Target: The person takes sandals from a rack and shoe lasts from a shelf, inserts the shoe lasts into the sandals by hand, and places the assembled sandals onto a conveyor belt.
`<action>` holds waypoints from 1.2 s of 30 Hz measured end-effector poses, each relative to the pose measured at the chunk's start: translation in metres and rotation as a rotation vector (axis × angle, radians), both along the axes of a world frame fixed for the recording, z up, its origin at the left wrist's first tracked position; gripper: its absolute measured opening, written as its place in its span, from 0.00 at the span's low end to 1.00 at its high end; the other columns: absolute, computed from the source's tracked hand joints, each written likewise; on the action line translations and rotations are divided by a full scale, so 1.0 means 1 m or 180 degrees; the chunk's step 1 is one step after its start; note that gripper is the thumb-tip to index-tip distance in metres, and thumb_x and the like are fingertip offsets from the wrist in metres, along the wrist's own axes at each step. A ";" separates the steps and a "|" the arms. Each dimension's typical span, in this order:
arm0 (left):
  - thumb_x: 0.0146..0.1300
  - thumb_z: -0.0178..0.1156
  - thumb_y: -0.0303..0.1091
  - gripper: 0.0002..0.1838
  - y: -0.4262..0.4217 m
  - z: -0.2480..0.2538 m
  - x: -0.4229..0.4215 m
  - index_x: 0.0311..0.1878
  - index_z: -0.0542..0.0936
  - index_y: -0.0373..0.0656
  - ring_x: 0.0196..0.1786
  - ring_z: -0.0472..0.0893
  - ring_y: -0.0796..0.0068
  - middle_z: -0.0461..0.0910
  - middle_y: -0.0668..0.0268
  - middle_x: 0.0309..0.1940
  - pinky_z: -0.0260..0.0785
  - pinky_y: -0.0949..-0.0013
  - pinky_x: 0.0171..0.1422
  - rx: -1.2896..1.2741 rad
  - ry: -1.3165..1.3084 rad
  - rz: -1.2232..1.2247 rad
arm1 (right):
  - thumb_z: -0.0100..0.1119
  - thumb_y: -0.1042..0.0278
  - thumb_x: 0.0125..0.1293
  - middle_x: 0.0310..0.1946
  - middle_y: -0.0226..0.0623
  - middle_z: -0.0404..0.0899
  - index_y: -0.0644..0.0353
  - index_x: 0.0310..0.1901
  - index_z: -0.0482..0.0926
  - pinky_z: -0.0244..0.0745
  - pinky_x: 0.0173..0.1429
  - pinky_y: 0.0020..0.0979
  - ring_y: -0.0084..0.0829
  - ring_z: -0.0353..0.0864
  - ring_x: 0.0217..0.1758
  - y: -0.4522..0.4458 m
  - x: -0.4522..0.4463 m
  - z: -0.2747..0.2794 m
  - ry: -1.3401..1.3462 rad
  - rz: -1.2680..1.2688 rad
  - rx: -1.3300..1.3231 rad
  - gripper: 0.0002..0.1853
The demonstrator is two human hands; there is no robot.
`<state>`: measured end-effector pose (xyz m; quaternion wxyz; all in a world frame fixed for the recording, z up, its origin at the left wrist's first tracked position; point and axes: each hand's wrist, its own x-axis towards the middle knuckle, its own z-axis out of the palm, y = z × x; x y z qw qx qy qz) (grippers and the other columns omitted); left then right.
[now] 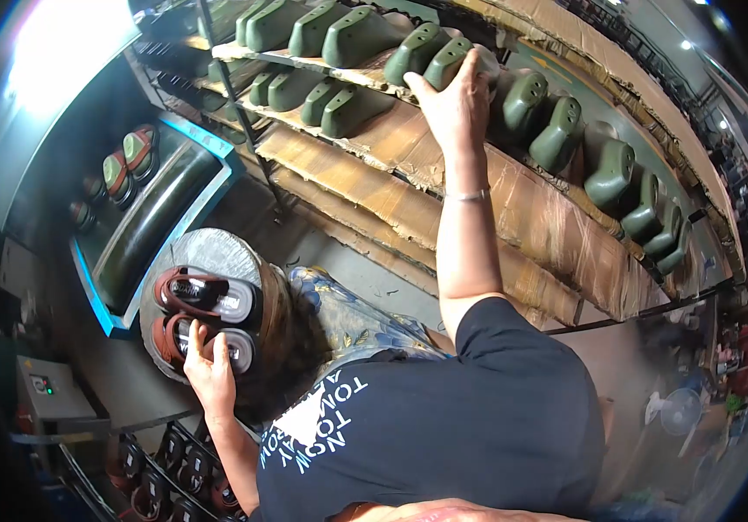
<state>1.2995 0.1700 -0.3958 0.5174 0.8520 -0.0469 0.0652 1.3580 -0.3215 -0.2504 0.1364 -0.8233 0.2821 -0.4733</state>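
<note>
Two brown-strapped sandals with dark insoles lie side by side on a round block (204, 248). My left hand (210, 376) is at the nearer sandal (239, 350), its visible thumb and finger spread over the strap area; the other fingers are hidden. Behind it sits the farther sandal (233, 300), which the hand does not touch. My right hand (459, 103) is raised to the upper shelf, with thumb and fingers around a green shoe last (446, 61). Another green last (413, 54) stands against its thumb side.
Rows of green lasts (557, 135) line the cardboard-covered shelf (513, 196). Left of the block stands a blue-edged conveyor (226, 161) carrying sandals (137, 150). A rack of sandals (191, 470) is at lower left, beside a grey control box (48, 387). A fan (680, 411) stands at right.
</note>
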 end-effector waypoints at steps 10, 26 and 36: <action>0.75 0.59 0.23 0.14 0.046 0.040 -0.001 0.60 0.81 0.29 0.52 0.85 0.73 0.85 0.59 0.53 0.78 0.70 0.58 -0.0858 -0.0392 -0.0244 | 0.75 0.67 0.53 0.50 0.42 0.84 0.68 0.44 0.86 0.82 0.52 0.38 0.32 0.84 0.47 0.011 -0.031 0.002 -0.2857 0.1512 0.1273 0.18; 0.60 0.54 0.29 0.28 0.113 -0.046 0.193 0.65 0.80 0.35 0.68 0.79 0.54 0.81 0.46 0.63 0.68 0.59 0.75 0.1499 0.0508 0.0408 | 0.69 0.60 0.59 0.61 0.46 0.80 0.71 0.69 0.72 0.71 0.71 0.33 0.34 0.79 0.65 0.201 -0.063 -0.086 0.1079 0.4251 0.3033 0.38; 0.61 0.52 0.23 0.24 0.117 -0.055 0.201 0.62 0.81 0.35 0.64 0.81 0.54 0.84 0.49 0.58 0.69 0.60 0.72 0.1013 0.0123 -0.0240 | 0.79 0.41 0.55 0.66 0.64 0.74 0.68 0.76 0.62 0.72 0.72 0.44 0.55 0.76 0.70 0.297 0.035 -0.140 0.2246 0.4661 0.0926 0.56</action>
